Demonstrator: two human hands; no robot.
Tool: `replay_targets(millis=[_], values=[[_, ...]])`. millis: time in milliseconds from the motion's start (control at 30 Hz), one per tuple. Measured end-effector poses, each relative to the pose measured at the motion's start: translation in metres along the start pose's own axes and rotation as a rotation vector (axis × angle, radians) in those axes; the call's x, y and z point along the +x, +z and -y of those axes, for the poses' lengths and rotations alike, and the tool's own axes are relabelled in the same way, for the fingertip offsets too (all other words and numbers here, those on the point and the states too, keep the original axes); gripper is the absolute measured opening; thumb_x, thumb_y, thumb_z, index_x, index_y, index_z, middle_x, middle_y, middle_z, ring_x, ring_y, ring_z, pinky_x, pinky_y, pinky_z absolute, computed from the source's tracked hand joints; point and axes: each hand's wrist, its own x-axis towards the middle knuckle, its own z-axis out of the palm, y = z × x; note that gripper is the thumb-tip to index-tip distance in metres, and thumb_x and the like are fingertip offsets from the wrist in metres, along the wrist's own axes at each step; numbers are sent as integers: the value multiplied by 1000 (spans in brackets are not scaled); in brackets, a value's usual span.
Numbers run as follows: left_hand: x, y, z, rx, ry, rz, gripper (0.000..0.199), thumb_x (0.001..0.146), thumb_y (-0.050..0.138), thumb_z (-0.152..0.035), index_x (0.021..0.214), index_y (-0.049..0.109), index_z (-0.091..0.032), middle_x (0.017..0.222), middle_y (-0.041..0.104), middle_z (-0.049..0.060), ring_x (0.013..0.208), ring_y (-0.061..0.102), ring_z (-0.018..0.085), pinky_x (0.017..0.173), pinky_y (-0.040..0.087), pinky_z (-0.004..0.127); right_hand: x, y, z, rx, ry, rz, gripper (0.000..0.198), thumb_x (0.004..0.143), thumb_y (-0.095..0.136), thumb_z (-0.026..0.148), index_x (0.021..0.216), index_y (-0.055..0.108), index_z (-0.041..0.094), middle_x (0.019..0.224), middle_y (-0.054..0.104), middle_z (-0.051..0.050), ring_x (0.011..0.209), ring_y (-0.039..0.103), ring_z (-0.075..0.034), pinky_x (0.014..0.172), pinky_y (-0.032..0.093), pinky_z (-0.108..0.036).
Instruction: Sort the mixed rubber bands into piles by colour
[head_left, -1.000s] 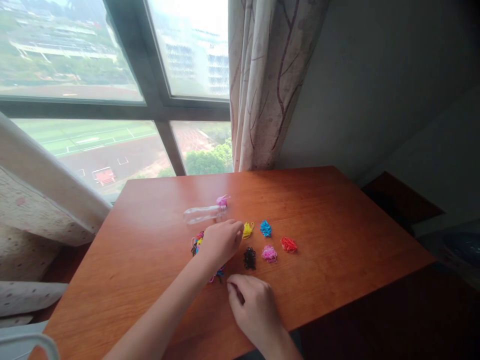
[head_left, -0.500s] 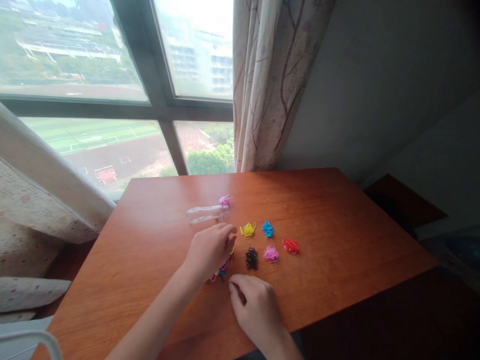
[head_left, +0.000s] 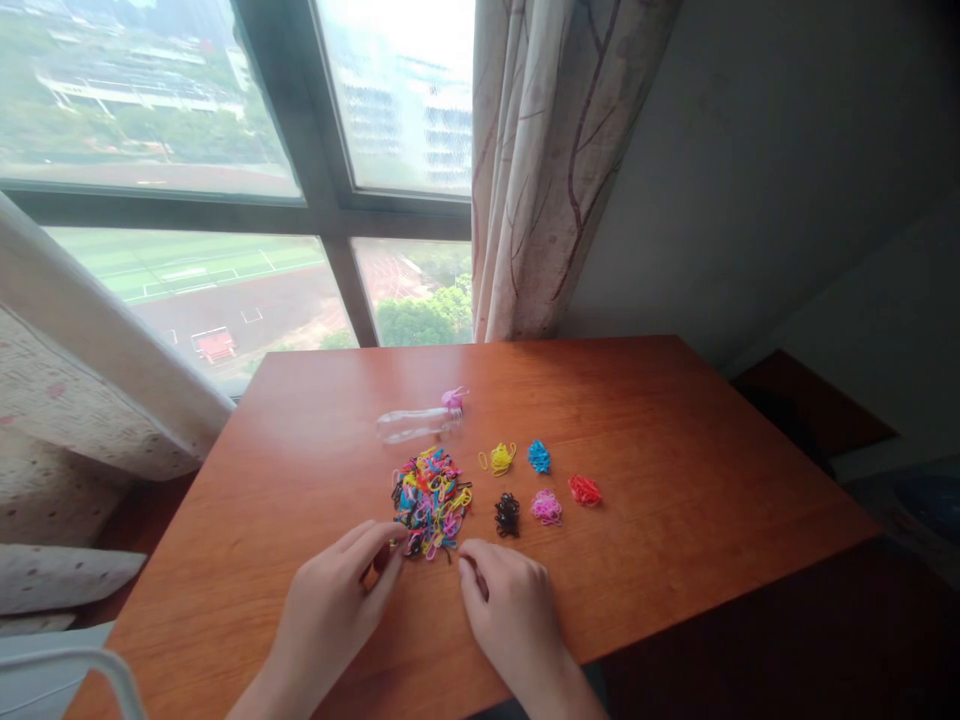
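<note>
A heap of small mixed-colour rubber bands [head_left: 433, 495] lies on the wooden table. My left hand [head_left: 341, 590] is at the heap's near left edge, thumb and fingertips brought together in a pinch. What is between those tips, if anything, is too small to name. Just off the heap's near right corner, my right hand [head_left: 510, 605] rests with curled fingers and the thumb against the index finger; its grip is hidden. Sorted by colour to the right are small piles of yellow bands [head_left: 502, 459], blue bands [head_left: 538, 457], black bands [head_left: 507, 515], pink bands [head_left: 546, 507] and red bands [head_left: 584, 490].
Behind the heap a clear plastic container [head_left: 416, 425] lies on its side, with a pink piece [head_left: 454, 398] at its right end. The wooden table [head_left: 675, 440] meets a window and curtain [head_left: 540, 200] at the back. A white curved rail [head_left: 82, 660] stands at lower left.
My left hand has drawn back from above the heap toward me and to the left, uncovering the mixed bands. The right hand stays nearly in place. The view has shifted slightly.
</note>
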Motion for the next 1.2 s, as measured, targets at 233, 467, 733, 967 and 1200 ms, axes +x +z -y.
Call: replay_targets(millis=[233,467,733,967,1200], values=[[-21,10,1,41,12,-30,17,92,49,-26,96,67,-25,83,74,-2,69,72,13,61,53,19,7,3,4,-67,25,7,13,91,55,17,90,64,25,75,70,2,66,65,-15,59,28,-26],[-22,13,5,47,-6,28,18,94,49,-28,98,66,-25,85,74,-1,69,71,13,63,54,20,13,8,8,-56,20,3,13,88,57,14,86,64,25,75,71,3,67,66,-15,59,29,-25],[-23,14,8,13,-19,52,17,94,50,-28,100,65,-27,89,75,-1,73,72,13,66,54,19,11,5,8,-2,-23,-44,16,91,52,17,82,64,23,65,65,3,59,61,-13,58,31,-23],[-21,11,5,-3,-28,42,17,92,51,-28,98,66,-27,91,76,-1,76,73,14,66,55,19,12,-4,10,107,-46,-84,17,93,50,19,86,65,23,69,67,2,61,62,-13,61,36,-22],[-20,10,4,3,-20,22,17,92,51,-28,97,67,-27,89,76,-2,73,73,14,65,55,19,14,-14,0,166,-12,-89,16,94,52,22,86,66,22,66,64,2,57,58,-12,58,35,-22]])
